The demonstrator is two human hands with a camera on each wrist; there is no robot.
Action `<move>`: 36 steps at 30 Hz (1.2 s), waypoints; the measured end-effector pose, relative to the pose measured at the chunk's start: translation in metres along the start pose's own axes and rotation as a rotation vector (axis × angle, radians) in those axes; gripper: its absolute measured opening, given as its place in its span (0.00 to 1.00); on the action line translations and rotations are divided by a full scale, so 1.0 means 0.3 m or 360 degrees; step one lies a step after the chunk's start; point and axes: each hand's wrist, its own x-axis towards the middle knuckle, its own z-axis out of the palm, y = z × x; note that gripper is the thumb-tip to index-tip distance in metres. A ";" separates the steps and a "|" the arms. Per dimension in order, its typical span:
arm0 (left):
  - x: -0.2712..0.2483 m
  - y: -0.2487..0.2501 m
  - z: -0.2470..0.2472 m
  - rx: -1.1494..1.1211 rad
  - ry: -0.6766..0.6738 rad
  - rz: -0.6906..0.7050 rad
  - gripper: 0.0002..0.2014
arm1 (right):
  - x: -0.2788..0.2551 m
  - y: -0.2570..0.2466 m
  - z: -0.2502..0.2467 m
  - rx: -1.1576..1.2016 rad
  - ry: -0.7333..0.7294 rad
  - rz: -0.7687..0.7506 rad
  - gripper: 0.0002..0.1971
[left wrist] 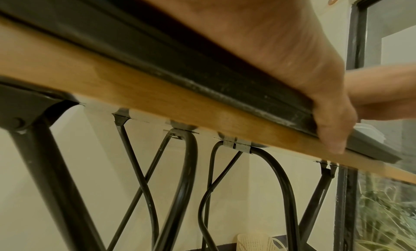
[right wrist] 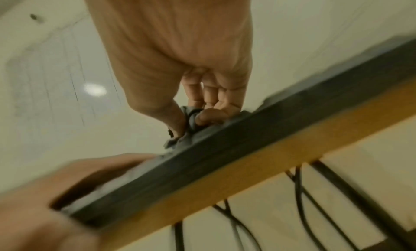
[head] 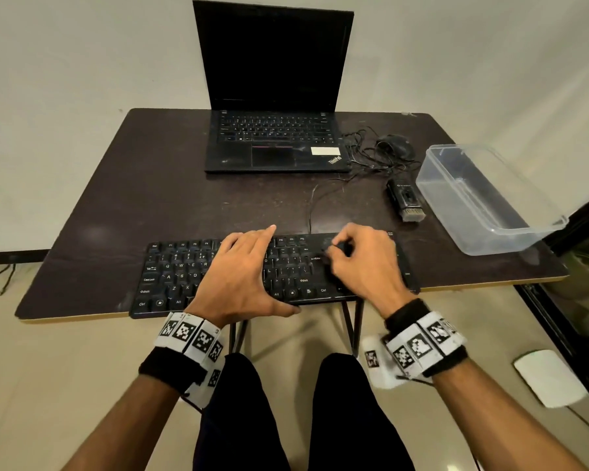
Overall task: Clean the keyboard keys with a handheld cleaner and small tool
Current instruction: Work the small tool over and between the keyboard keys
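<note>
A black keyboard lies along the table's front edge. My left hand rests flat on its middle keys, fingers straight. Its thumb lies against the keyboard's front edge. My right hand hovers over the keyboard's right end, fingers curled. It pinches a small dark tool between thumb and fingers, right at the keys. The handheld cleaner, black with a brush end, lies on the table beyond the keyboard to the right, untouched.
An open black laptop stands at the back of the dark table. A mouse with tangled cable lies to its right. A clear plastic tub sits at the right edge. Metal table legs cross below.
</note>
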 end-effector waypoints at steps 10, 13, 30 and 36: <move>0.000 0.001 0.000 -0.0037 0.0026 0.0010 0.72 | -0.051 0.028 -0.002 -0.0059 -0.0031 -0.0046 0.05; 0.002 0.002 0.003 -0.0030 0.0007 0.0015 0.70 | -0.076 -0.015 0.029 0.0036 -0.0063 -0.0112 0.04; -0.002 -0.004 0.005 -0.0058 0.0012 0.0051 0.62 | -0.201 -0.078 0.112 0.0212 0.0045 -0.0289 0.07; -0.008 -0.022 0.006 -0.0073 0.0051 0.0089 0.60 | -0.216 -0.090 0.142 0.0251 -0.0022 -0.0442 0.07</move>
